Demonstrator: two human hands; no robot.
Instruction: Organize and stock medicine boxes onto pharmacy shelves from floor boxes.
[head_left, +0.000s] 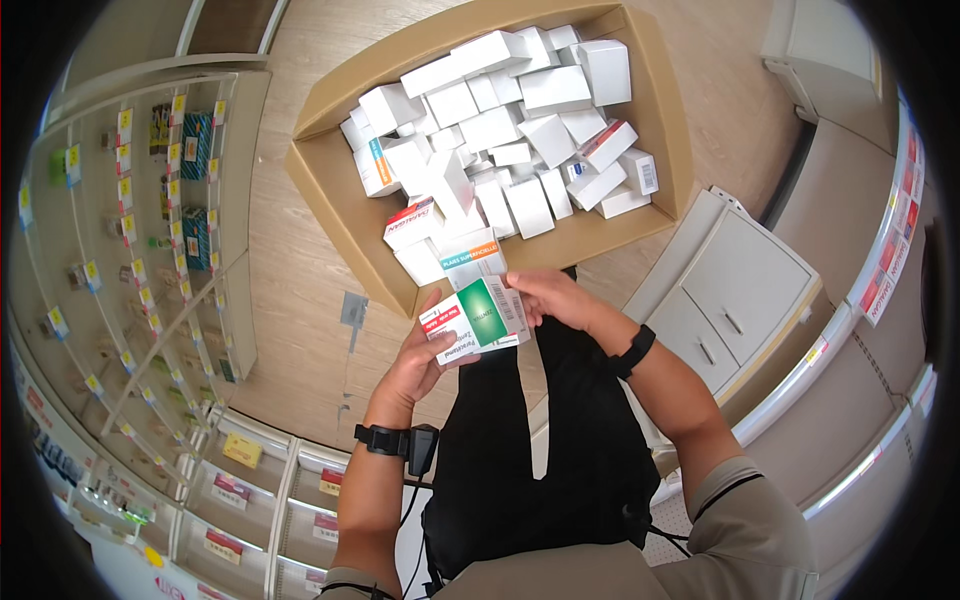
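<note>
My left hand (421, 351) grips a white, green and red medicine box (484, 313) by its left end, with the thumb across the printed face. At the box's barcoded right end is my right hand (561, 298), its thumb and fingers closed around the corner. Just behind it shows another white box with a teal and orange band (471, 261), partly covered by the held one. Beyond my hands, a large open cardboard carton (341, 225) contains many white boxes (491, 127), mostly with plain sides up. One red-marked Dafalgan box (411, 223) lies near its left corner.
Shelving with price tags (172, 202) curves along the left. Compartments holding a few small boxes (242, 450) stand at lower left. To the right are a white cabinet (742, 292) with handles and a shelf edge (817, 352). A cable (414, 502) hangs from my left wrist device (422, 450).
</note>
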